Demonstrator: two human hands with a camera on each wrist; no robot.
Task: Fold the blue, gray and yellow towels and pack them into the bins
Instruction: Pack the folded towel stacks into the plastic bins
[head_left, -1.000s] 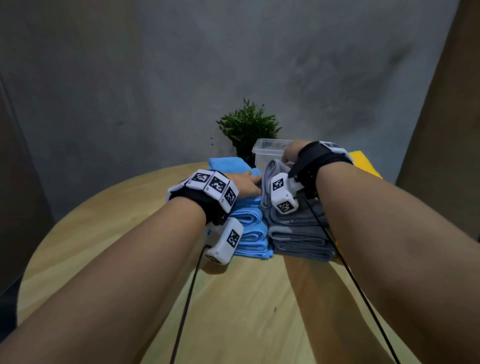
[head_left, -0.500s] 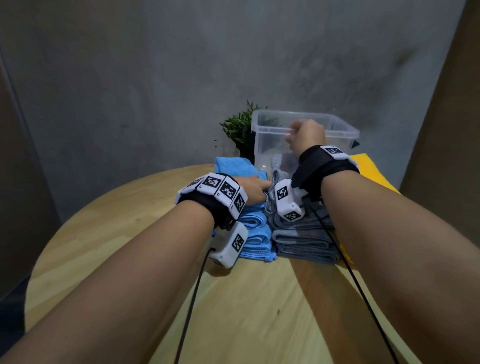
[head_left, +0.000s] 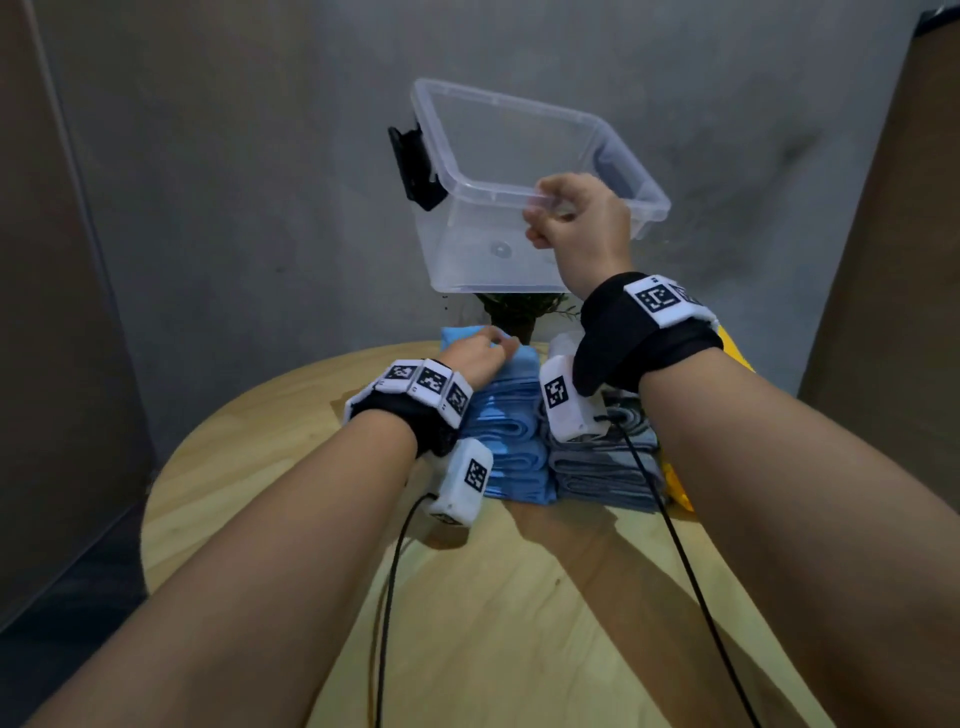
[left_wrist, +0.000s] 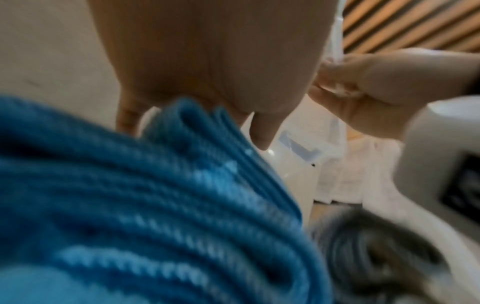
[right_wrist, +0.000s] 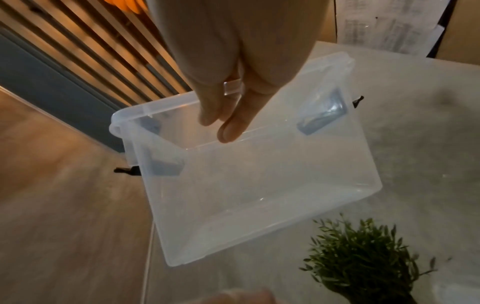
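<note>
Gripping the near rim of the clear bin (head_left: 524, 156), the right hand (head_left: 576, 228) is holding it tilted in the air above the plant (head_left: 519, 312); in front of the plant, the left hand (head_left: 480, 353) is resting with relaxed fingers on the blue towels (head_left: 514, 441), beside the gray towels (head_left: 602, 462).

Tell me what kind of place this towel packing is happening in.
Probably a room in a home or small studio, not a factory: a round wooden table stands against a bare gray wall, with a small potted plant behind the folded towel stacks and a slatted wooden panel nearby.
</note>
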